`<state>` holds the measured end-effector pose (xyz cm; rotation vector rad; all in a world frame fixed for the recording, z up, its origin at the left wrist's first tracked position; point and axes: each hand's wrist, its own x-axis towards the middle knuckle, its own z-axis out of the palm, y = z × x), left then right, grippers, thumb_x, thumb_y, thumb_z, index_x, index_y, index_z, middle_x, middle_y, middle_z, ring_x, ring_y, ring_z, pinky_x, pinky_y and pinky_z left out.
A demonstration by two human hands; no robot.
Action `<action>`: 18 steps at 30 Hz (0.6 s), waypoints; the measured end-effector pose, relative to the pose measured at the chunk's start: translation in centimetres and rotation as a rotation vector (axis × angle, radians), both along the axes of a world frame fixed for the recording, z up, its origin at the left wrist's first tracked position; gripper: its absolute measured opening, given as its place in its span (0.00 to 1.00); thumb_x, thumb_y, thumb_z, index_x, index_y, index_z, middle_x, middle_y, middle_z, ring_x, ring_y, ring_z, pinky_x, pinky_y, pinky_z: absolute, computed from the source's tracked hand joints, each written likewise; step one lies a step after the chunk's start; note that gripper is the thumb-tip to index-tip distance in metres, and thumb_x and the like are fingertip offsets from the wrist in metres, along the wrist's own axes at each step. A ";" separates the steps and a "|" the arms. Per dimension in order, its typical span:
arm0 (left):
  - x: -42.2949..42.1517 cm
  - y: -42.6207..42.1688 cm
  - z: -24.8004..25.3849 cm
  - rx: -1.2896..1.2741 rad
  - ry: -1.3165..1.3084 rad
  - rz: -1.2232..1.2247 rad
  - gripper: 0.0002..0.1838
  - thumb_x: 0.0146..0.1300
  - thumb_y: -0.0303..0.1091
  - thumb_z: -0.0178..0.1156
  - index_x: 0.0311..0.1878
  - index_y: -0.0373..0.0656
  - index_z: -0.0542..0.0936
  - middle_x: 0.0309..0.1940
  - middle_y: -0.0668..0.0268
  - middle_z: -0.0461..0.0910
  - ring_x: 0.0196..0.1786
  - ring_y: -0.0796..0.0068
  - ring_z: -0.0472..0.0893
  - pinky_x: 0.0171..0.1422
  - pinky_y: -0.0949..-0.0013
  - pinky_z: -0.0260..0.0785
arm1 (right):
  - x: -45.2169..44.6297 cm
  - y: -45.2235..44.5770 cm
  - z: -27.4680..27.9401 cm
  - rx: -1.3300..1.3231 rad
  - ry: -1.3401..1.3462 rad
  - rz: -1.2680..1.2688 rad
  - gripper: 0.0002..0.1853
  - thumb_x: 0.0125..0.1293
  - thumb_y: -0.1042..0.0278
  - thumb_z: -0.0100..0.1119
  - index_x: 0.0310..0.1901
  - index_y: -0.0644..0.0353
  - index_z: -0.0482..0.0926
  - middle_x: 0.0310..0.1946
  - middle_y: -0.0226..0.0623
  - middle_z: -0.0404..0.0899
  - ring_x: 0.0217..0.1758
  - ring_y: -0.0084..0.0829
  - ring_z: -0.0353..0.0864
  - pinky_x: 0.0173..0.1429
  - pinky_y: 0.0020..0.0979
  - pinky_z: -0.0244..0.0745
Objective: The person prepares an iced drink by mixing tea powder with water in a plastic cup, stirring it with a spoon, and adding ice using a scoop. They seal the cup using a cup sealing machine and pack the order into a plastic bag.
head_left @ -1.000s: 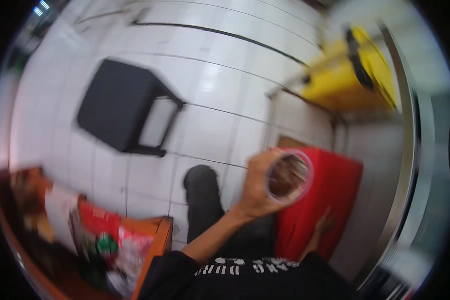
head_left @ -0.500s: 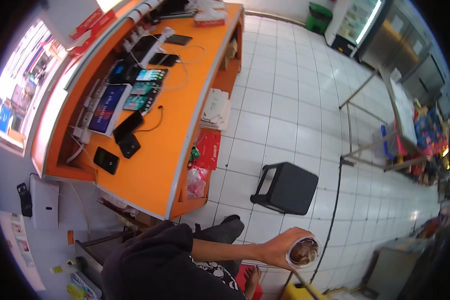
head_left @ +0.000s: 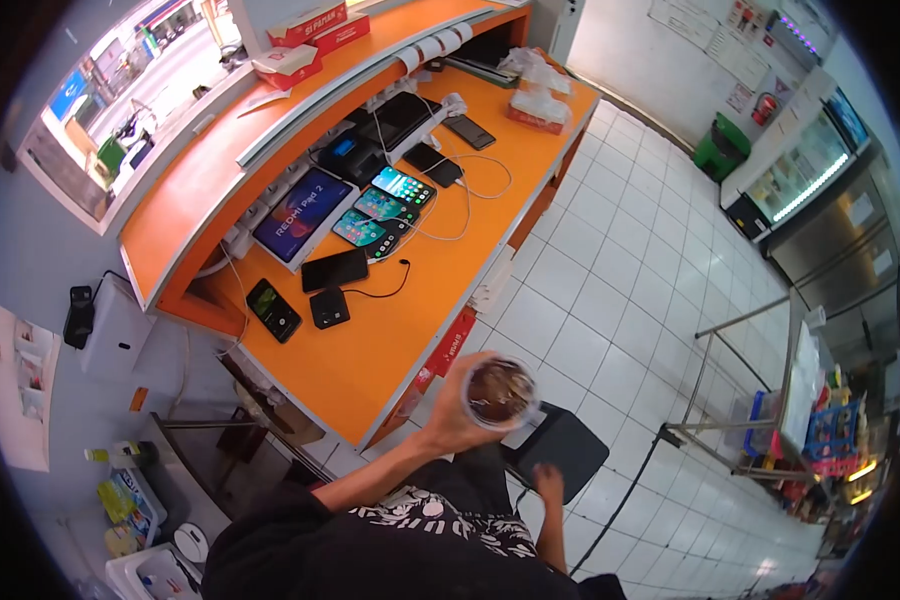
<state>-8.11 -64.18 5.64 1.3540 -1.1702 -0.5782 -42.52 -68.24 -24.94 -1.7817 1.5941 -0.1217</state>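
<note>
My left hand point(head_left: 452, 412) is closed around a clear plastic cup point(head_left: 500, 393) of brown drink that looks iced, seen from above in front of my body. Below and to the right, my right hand point(head_left: 548, 484) hangs low with nothing visible in it; its fingers are slightly blurred but look loosely apart. Behind that hand, on the tiled floor, stands a black stool point(head_left: 570, 448), partly covered by my arm and body. The orange counter point(head_left: 370, 345) runs just beyond the cup, with a black phone point(head_left: 273, 310) and a small black square device point(head_left: 329, 309) near its closest end.
On the counter stand a Redmi Pad 2 display point(head_left: 303, 215), several phones with cables and a black card terminal point(head_left: 354, 157). Red boxes point(head_left: 315, 35) sit on the upper ledge. A metal-framed table point(head_left: 790, 380) is at right; a glass-door fridge point(head_left: 795, 170) and green bin point(head_left: 722, 148) are behind.
My view has swung, so the counter now lies more centrally and the stool is closer to my body. My left hand has brought the cup leftward and up, toward the counter's edge.
</note>
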 end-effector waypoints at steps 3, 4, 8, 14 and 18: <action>2.7 -1.8 -1.3 -0.019 0.076 0.225 0.50 0.35 0.32 0.80 0.63 0.38 0.62 0.58 0.57 0.67 0.61 0.64 0.70 0.67 0.63 0.63 | 6.2 -12.8 2.7 -0.109 -0.231 -0.142 0.21 0.65 0.59 0.59 0.53 0.66 0.76 0.37 0.41 0.81 0.39 0.27 0.80 0.46 0.29 0.74; 3.3 -2.3 -1.5 -0.007 0.082 0.239 0.50 0.35 0.32 0.80 0.63 0.38 0.62 0.58 0.57 0.67 0.61 0.64 0.70 0.67 0.63 0.63 | 10.1 -16.2 6.8 -0.204 -0.315 -0.089 0.19 0.66 0.62 0.57 0.54 0.66 0.75 0.34 0.36 0.80 0.36 0.22 0.76 0.43 0.26 0.72; 6.0 -5.3 -2.6 0.036 -0.058 0.487 0.52 0.35 0.33 0.80 0.64 0.36 0.60 0.57 0.57 0.69 0.60 0.63 0.72 0.66 0.63 0.65 | 26.1 -30.1 14.2 -0.249 -0.555 0.058 0.22 0.65 0.63 0.59 0.58 0.63 0.73 0.43 0.44 0.81 0.48 0.34 0.80 0.50 0.33 0.75; 6.8 -10.2 -0.8 0.121 0.028 1.033 0.51 0.35 0.31 0.78 0.65 0.36 0.60 0.58 0.57 0.68 0.59 0.63 0.73 0.65 0.63 0.65 | 50.5 -47.2 15.1 -0.525 -0.537 0.631 0.28 0.62 0.52 0.62 0.60 0.59 0.72 0.58 0.55 0.69 0.64 0.50 0.67 0.60 0.46 0.69; 6.2 -12.9 -0.8 0.083 0.048 1.318 0.50 0.36 0.31 0.78 0.65 0.36 0.61 0.58 0.58 0.68 0.59 0.63 0.72 0.66 0.63 0.65 | 61.4 -52.7 13.4 -0.538 -0.361 0.755 0.33 0.60 0.44 0.61 0.62 0.55 0.71 0.63 0.62 0.61 0.66 0.58 0.62 0.63 0.50 0.67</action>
